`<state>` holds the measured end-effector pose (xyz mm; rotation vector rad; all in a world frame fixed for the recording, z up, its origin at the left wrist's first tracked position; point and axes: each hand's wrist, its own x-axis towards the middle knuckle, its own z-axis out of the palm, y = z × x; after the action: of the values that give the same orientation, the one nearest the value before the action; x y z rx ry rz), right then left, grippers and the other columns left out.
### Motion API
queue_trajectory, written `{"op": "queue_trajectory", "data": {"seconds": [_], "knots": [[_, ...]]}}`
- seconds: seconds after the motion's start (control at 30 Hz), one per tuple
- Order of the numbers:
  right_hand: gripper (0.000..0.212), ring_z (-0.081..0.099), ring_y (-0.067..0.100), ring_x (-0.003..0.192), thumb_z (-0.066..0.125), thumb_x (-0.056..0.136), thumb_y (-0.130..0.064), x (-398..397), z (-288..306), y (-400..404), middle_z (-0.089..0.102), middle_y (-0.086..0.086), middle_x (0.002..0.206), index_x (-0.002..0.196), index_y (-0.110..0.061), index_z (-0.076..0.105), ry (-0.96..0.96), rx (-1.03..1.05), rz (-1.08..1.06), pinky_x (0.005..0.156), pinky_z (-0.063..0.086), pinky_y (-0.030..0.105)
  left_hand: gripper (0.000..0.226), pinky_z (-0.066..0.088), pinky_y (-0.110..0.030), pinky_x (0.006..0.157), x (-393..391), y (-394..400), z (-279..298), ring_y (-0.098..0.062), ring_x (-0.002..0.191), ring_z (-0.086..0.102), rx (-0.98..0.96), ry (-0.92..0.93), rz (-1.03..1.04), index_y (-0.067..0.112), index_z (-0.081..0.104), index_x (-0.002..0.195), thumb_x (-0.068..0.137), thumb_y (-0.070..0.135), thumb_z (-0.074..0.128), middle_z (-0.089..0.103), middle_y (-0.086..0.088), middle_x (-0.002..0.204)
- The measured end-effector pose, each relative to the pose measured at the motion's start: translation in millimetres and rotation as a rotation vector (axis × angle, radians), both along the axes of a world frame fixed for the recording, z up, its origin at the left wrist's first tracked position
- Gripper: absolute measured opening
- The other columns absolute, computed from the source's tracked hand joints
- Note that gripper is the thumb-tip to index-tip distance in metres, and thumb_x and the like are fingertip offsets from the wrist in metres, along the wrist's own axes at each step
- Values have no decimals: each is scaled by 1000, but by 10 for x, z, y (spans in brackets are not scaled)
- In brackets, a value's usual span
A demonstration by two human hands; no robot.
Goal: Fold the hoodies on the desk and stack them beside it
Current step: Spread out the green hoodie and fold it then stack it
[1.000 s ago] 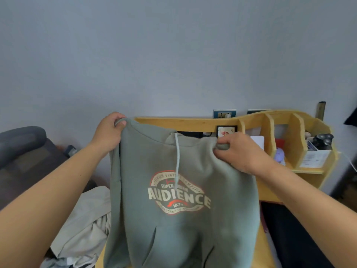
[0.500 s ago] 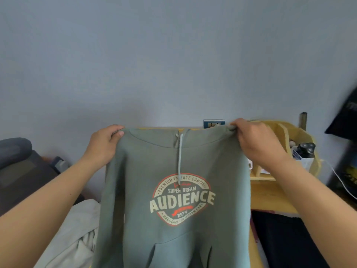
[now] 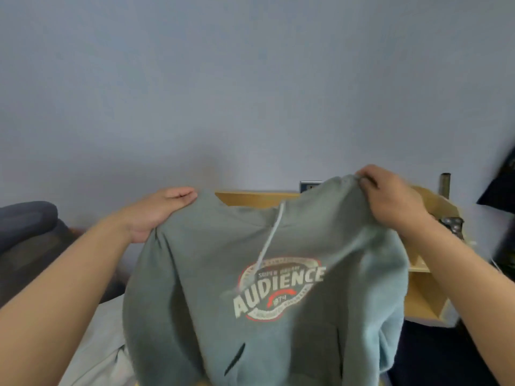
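Note:
I hold up a grey-green hoodie [image 3: 278,274] with an "AUDIENCE" print and a pale drawstring, its front facing me. My left hand [image 3: 158,213] grips its left shoulder, palm turned toward me. My right hand [image 3: 390,196] pinches the right shoulder and sits higher, so the hoodie hangs tilted. Its lower part falls below the frame and hides the desk top. A light grey garment [image 3: 94,344] lies at the lower left, partly covered by my left arm.
A wooden desk organizer [image 3: 423,296] stands against the wall behind the hoodie, at the right. A grey chair [image 3: 28,232] is at the left. Dark cloth [image 3: 434,358] lies at the lower right, and a dark item [image 3: 501,188] hangs at the right edge.
My right hand has moved up and to the right with the hoodie's shoulder. My left hand has turned palm up and stayed lower, so the hoodie now tilts.

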<state>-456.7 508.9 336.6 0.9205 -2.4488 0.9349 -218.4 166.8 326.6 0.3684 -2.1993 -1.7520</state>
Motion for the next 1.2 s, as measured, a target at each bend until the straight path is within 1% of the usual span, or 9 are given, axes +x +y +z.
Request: {"op": "queue_trajectory", "data": {"seconds": [0.13,0.23,0.33,0.47,0.67,0.87,1.03,1.1,1.2], "knots": [[19,51,15,70,57,101,-23,75,-85,193,62,5,84,92,-8,65,-341,-128,261,55,36,13,63,61,-29,72,282,-230,-30,-19,92,75,62,-210,-79,15,81,102,50,47,99,76,-13,112],[23,59,14,64,69,80,-38,261,-11,372,63,4,73,82,-15,67,-687,-533,550,55,48,19,83,62,-28,70,503,-307,36,-19,87,76,155,15,-120,10,79,107,33,37,106,77,-11,104],[15,65,5,67,63,94,-20,237,210,387,70,-9,73,82,-22,72,-544,-774,570,62,53,15,38,62,-27,74,513,-353,290,-14,85,76,136,264,-153,20,81,103,67,17,92,78,-3,101],[14,66,30,92,58,102,-23,-40,-151,-178,72,7,95,106,-14,68,111,-220,76,76,45,30,18,57,-32,84,71,-637,136,-19,95,70,-338,51,122,18,75,100,84,22,80,77,-3,102],[21,60,32,93,40,107,-31,-191,-1935,-586,63,9,105,99,-17,54,-47,560,-82,68,38,37,25,36,-36,70,-158,-887,-1455,-30,90,64,-835,-543,91,10,64,78,102,16,59,66,-8,81],[25,58,30,87,46,105,-29,-172,-2536,-945,61,9,102,99,-15,65,-249,575,-289,72,50,38,25,49,-38,80,-390,-1021,-2308,-33,100,62,-697,-759,313,18,64,93,107,28,45,67,-12,96],[22,63,40,98,39,107,-23,-481,-2427,-1597,67,16,105,118,-10,53,-389,118,-389,75,47,41,31,57,-45,72,-1329,-1334,-2155,-38,84,70,205,-459,532,15,52,132,106,20,35,65,-27,99],[41,57,31,120,43,104,-17,-610,-2564,-1832,60,7,132,145,-14,39,-538,53,-181,94,48,44,45,56,-53,91,-1616,-1580,-2356,-32,98,70,71,-396,450,27,48,135,91,36,52,69,-17,110],[90,7,31,155,58,99,-28,-574,-3126,-1958,4,12,168,161,-25,-8,-716,511,38,123,18,48,98,26,-50,123,-1629,-1395,-2898,-29,148,34,-272,-577,124,40,2,160,88,46,68,31,-6,165]]}}
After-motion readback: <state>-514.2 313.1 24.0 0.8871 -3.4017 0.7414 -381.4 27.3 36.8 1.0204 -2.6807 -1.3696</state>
